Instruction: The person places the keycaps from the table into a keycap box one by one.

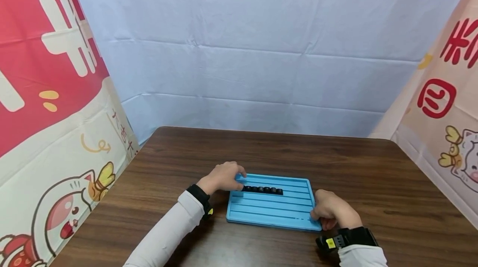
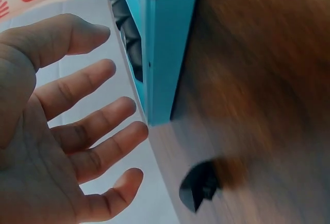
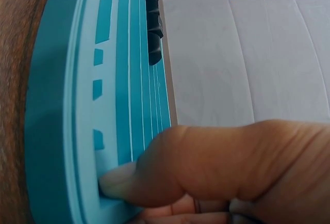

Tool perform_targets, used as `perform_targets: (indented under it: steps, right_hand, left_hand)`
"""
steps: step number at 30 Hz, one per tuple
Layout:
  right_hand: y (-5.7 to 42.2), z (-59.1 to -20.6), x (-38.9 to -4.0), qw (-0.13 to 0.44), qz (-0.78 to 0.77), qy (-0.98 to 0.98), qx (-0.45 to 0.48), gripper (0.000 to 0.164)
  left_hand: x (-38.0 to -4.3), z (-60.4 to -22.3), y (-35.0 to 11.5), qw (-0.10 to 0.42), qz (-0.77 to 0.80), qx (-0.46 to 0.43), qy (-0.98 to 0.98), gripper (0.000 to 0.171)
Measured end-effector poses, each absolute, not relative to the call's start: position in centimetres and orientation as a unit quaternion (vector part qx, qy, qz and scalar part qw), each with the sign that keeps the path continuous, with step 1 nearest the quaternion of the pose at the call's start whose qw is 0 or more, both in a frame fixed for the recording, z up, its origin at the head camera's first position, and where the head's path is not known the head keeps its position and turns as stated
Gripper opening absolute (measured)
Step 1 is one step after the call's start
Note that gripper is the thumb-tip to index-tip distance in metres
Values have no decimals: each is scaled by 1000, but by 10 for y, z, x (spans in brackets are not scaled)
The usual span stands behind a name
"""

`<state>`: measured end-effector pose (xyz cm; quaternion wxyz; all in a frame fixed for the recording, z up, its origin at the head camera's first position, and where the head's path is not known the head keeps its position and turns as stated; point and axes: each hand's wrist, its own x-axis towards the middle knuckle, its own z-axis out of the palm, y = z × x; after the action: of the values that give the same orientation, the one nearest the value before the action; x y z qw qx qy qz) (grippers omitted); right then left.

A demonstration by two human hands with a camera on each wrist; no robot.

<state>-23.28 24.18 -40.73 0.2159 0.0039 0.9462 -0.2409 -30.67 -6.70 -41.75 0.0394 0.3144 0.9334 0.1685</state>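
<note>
A light-blue grooved tray (image 1: 269, 211) lies on the wooden table, and a row of black keycaps (image 1: 263, 190) stands in one of its upper grooves. My left hand (image 1: 223, 176) is over the tray's upper left corner, beside the left end of the row. In the left wrist view its fingers (image 2: 111, 110) are spread and slightly bent, the palm holding nothing. At the lower right corner my right hand (image 1: 334, 208) grips the tray. Its thumb (image 3: 154, 175) presses on the rim from above while the other fingers curl below, partly hidden.
The brown wooden table (image 1: 186, 146) extends around the tray. A small dark object (image 2: 200, 185) sits on it past the tray's left end. Behind hangs a pale blue cloth (image 1: 242, 72), with printed sheets (image 1: 74, 134) at both sides.
</note>
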Motion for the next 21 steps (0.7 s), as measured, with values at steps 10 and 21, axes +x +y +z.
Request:
perform_targets:
  steps: [10, 21]
  right_hand:
    - [244, -410, -233, 198, -233, 952, -4, 16]
    - [243, -412, -233, 197, -230, 953, -11, 17]
  left_hand:
    - [-308, -423, -93, 13, 177, 280, 943, 29]
    - [-308, -431, -112, 36, 190, 260, 946, 32]
